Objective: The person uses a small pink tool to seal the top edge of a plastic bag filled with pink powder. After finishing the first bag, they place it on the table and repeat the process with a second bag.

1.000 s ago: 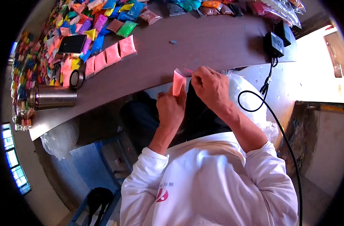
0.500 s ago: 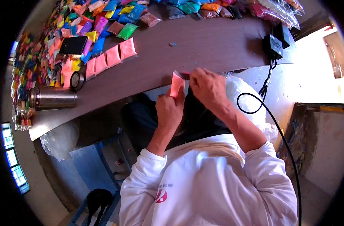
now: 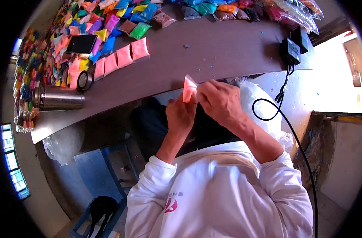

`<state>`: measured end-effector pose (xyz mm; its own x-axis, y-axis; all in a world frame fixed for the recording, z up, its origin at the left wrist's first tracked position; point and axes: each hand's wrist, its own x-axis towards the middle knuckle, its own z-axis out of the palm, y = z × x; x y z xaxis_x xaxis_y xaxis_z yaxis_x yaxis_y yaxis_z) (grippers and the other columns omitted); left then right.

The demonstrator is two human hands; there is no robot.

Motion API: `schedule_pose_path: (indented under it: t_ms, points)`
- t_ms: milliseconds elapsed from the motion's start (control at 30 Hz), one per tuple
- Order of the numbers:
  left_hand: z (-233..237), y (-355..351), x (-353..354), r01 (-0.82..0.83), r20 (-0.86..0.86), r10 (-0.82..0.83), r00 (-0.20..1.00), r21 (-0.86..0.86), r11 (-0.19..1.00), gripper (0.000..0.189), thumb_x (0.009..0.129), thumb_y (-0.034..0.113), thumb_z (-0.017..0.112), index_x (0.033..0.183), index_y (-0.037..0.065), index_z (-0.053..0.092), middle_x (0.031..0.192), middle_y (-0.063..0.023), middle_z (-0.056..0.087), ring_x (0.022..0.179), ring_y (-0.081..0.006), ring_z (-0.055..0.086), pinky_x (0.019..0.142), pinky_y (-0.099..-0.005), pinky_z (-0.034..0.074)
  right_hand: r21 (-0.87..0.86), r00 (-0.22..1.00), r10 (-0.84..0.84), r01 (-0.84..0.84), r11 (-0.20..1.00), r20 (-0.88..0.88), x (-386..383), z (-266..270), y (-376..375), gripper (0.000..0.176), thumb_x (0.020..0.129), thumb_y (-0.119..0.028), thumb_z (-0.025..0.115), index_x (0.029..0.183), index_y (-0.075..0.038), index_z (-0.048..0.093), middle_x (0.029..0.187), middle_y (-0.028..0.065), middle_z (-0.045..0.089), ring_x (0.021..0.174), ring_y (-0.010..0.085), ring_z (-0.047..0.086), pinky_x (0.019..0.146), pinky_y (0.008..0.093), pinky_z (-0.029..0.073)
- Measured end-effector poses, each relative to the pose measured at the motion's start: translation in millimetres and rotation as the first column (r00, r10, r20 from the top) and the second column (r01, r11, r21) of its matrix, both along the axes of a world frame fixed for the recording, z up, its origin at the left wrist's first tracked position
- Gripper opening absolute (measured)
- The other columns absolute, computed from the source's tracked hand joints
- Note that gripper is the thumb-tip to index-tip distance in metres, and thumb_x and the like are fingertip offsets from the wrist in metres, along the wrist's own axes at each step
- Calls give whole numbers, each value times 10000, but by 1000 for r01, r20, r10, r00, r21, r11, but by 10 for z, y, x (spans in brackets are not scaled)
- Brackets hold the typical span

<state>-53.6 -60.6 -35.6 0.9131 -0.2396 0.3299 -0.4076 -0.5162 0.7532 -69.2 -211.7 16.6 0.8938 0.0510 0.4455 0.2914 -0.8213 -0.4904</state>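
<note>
My left hand [image 3: 181, 112] is closed around the lower part of a small clear packet with pink contents [image 3: 189, 89], its pointed top up, near the table's front edge. Right beside it, my right hand [image 3: 219, 99] has its fingers pinched together at the packet's right side; what they hold, if anything, is too small to make out. Several flat pink packets [image 3: 124, 56] lie in a row on the brown table [image 3: 228, 43], up and to the left.
Many coloured packets [image 3: 140, 30] cover the table's left and far side. A black phone [image 3: 81, 44], a steel flask [image 3: 62, 98] and a round lid [image 3: 85, 80] are at left. A black adapter [image 3: 290, 51] with cables sits at right, above a white plastic bag [image 3: 256, 104].
My right hand has come down and closer to the packet, its fingertips now beside it. The pink piece seen by its fingers no longer shows. The view has shifted slightly.
</note>
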Motion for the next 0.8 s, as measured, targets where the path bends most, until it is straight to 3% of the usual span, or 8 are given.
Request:
schedule_pose_path:
  t_ms: [33,100,233,333,533,600,633,800]
  points:
    - [-4,-13,4,-1,0,1,1000,-2,1000,349,957,297,563,791,2,649,611,-165,633,529,-274,654,473,-302,488,-48,999,35,-36,998,-7,33,-25,1,105,823,-82,611,739,-75,549,674,93,581,580,245,598,478,332,454]
    - [33,-23,0,-23,-128,50,990,203,979,238,898,266,650,913,31,683,715,-149,682,577,-281,653,654,-353,524,-43,1000,-4,4,999,-6,117,-109,-29,102,811,-75,617,738,-73,546,678,94,576,573,245,594,479,347,458]
    - [108,-10,29,-11,19,8,1000,195,981,301,934,271,594,813,0,644,596,-165,619,544,-296,633,509,-331,490,-52,999,-43,44,998,20,102,-57,-105,110,806,-77,634,734,-83,550,689,92,583,571,254,597,480,350,467]
    - [91,-16,21,4,71,-16,997,165,986,266,915,250,613,822,2,643,572,-155,605,539,-312,615,558,-377,482,-78,993,98,-93,993,63,54,-49,26,108,803,-69,635,734,-84,553,686,91,583,569,258,594,484,350,470]
    - [148,26,34,-8,84,-22,996,336,942,213,904,216,622,846,14,653,567,-155,595,523,-314,601,639,-397,462,-107,998,-47,42,993,-46,146,-47,-104,117,810,-80,641,740,-81,548,697,86,594,593,229,604,493,349,470]
    - [95,45,-2,-6,169,-36,985,241,971,191,903,206,623,871,20,652,557,-147,585,511,-309,591,651,-394,461,-57,984,124,-117,991,131,64,-49,12,131,813,-79,629,723,-81,534,689,85,590,577,232,591,482,344,455]
    - [95,29,27,-10,174,-32,984,236,972,191,903,206,623,871,20,652,557,-147,585,511,-309,591,651,-394,461,-122,995,102,-100,988,14,101,-117,-43,143,812,-91,633,721,-82,524,684,81,586,579,236,589,479,344,456]
    - [136,49,14,15,122,-60,991,346,938,184,904,214,626,913,31,647,574,-126,604,506,-282,590,707,-398,456,-166,1000,-16,16,986,-1,139,-43,-78,137,803,-94,651,733,-86,533,695,76,591,606,244,606,497,357,479]
